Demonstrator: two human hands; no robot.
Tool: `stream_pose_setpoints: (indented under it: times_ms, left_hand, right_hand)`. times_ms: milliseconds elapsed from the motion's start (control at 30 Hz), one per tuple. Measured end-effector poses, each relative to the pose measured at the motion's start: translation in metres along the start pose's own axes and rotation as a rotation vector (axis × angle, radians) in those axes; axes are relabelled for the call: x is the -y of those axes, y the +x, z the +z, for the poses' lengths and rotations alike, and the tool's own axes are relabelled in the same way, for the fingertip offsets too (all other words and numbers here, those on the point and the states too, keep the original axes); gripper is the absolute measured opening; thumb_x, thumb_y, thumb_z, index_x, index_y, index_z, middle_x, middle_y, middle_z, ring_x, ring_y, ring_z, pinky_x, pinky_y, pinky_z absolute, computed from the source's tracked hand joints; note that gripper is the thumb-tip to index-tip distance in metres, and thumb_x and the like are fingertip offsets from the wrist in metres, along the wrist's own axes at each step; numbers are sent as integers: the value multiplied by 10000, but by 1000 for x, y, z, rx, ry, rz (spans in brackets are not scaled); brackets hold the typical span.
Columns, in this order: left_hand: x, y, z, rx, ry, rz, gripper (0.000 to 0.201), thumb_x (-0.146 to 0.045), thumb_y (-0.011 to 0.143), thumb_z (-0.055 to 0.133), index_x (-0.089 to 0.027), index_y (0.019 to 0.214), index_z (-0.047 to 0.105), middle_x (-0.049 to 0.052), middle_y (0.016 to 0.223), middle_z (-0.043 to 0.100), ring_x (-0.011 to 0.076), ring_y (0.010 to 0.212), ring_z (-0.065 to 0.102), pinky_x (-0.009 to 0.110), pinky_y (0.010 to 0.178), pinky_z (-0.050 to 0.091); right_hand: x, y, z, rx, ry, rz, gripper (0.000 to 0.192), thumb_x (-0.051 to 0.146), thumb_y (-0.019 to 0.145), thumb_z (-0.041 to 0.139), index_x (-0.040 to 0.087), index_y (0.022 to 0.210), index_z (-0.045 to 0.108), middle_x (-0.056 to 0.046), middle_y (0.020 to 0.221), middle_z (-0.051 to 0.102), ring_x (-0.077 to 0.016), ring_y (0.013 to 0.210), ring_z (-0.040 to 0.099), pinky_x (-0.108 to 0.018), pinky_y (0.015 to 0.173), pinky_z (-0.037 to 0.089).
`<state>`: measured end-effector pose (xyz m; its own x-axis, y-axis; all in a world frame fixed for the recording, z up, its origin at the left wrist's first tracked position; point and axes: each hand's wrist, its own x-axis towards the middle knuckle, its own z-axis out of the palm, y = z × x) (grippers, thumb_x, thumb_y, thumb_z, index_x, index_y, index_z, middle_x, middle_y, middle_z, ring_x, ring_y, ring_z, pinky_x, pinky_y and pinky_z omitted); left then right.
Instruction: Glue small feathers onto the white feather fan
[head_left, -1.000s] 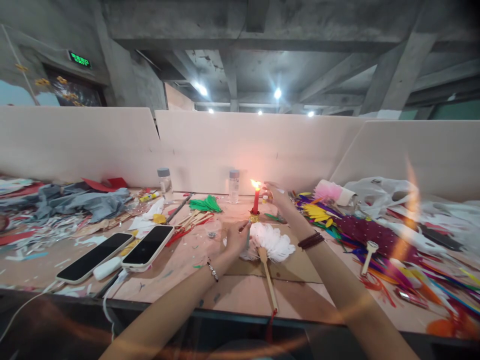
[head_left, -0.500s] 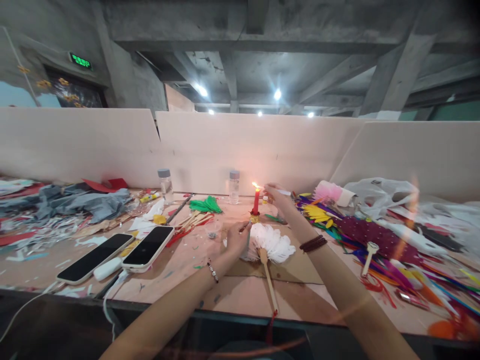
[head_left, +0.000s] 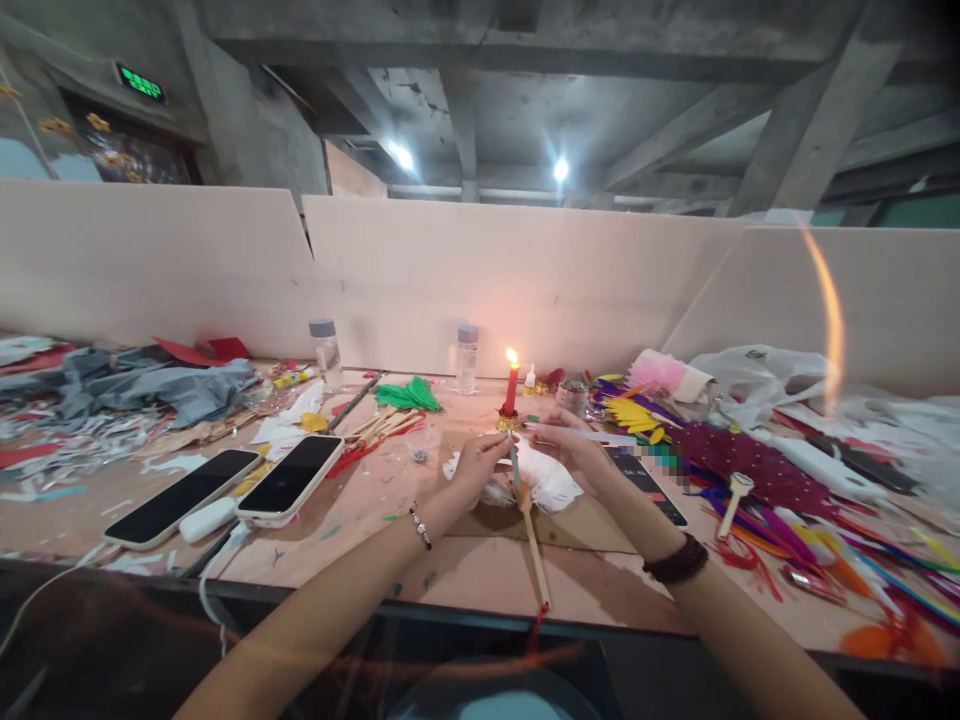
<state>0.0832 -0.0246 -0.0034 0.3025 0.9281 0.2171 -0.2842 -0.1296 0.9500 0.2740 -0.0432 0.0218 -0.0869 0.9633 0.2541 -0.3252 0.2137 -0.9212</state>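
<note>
A red candle (head_left: 511, 390) burns upright in a gold holder (head_left: 508, 421). Just below it, my left hand (head_left: 478, 472) pinches a thin grey-green strip (head_left: 515, 464), whose kind I cannot make out. Closed around a slim, translucent whitish glue stick (head_left: 611, 437), my right hand (head_left: 576, 452) is close to the left fingertips, with the stick's long end pointing right. Beneath both hands lies a white feather fan (head_left: 551, 483) on brown cardboard (head_left: 570, 530). Its wooden handle (head_left: 535, 555) and red tassel (head_left: 537, 628) point toward me. My hands partly hide the feathers.
Two phones (head_left: 291, 478) and a white case (head_left: 210, 522) lie at left. Green feathers (head_left: 411, 393) and two clear bottles (head_left: 466, 360) stand behind. Right are a phone (head_left: 646, 486), coloured feathers, a maroon dotted fan (head_left: 742, 462) and plastic bags (head_left: 772, 378). White panels back the table.
My right hand has come down from beside the flame to near my left hand, bringing the glue stick. The phone and a jar at right have come into view. The flame stands more upright.
</note>
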Motion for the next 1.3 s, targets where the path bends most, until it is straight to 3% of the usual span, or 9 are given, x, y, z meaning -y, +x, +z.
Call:
stream_pose_setpoints:
  times_ms: [133,367,633,1300]
  left_hand:
    - [-2,-2,2,59,-18,-27,555,-611,636,953,-148,920,843,105,946,794,216,788,721,344,700,616]
    - [-6,-5,6,120,-27,-43,575,-591,616,972,-146,964,865,118,982,808,212,805,719,338,725,613]
    - [-5,-4,5,152,2,-33,548,-586,644,962,-145,956,872,120,989,807,211,800,719,334,727,606]
    - [-4,-4,6,150,40,4,491,-571,680,944,-139,901,868,109,928,796,209,795,704,325,754,589]
  right_hand:
    - [-5,-3,3,-10,68,-10,294,353,1067,699,197,1316,689,-102,1318,710,-243,1069,734,-434,906,648]
    - [-4,-10,2,-7,137,2,127,282,1054,721,155,1049,714,-19,979,730,-147,775,702,-301,710,629]
    - [-2,-8,0,-13,154,45,155,301,1060,715,159,1121,718,-41,1054,742,-165,831,723,-326,745,643]
    - [-4,-7,-4,8,193,73,126,286,1059,714,162,1082,723,-37,1039,746,-165,836,724,-334,770,645]
